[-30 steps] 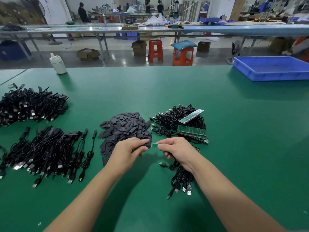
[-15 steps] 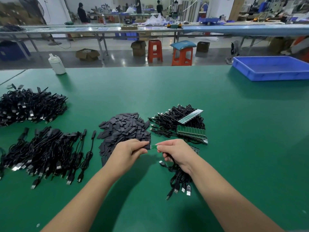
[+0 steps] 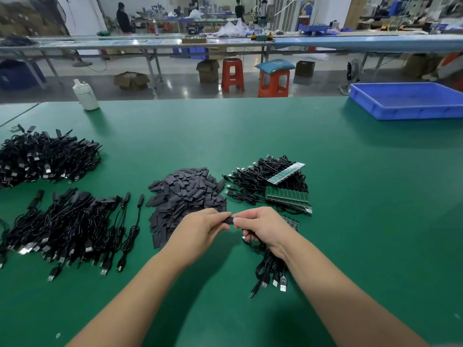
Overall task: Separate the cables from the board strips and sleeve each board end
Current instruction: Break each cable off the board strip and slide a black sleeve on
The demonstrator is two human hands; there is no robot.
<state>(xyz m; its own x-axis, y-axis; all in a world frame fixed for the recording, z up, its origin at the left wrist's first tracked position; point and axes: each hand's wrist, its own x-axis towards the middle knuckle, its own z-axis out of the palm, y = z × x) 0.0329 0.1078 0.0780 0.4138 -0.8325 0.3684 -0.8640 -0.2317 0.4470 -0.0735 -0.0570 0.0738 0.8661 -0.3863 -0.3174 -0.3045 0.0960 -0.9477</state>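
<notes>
**Sleeve pinched between two hands, board end out of sight**

The board end itself cannot be made out: where the two hands meet, only a short piece of black sleeve [image 3: 228,219] shows, and whatever sits inside it is covered by fingertips. The left hand [image 3: 200,227] pinches the sleeve's left part, fingers curled round it. The right hand [image 3: 260,225] pinches its right end with thumb and forefinger, while the lower fingers are curled round a bundle of black cables [image 3: 269,267]; how many cables it holds is hard to tell, since the wrist hides the upper part. Their USB plugs lie on the green desk [image 3: 363,221] below the right forearm.

The sleeve looks flat, dark and matte, like the grey-black pieces in the heap of sleeves [image 3: 186,195] just behind the left hand. A small board strip [image 3: 292,221] peeks out beside the right hand, partly hidden by it. Behind it a stack of green board strips [image 3: 288,197] lies against a tangle of wired cables [image 3: 260,182], with one pale strip [image 3: 286,172] on top.

To the left lie two piles of black cables, near [image 3: 70,229] and far [image 3: 42,159], both cut off by the frame edge. A white bottle [image 3: 85,95] and a blue tray [image 3: 411,100], clipped at the right, stand at the desk's far edge.
</notes>
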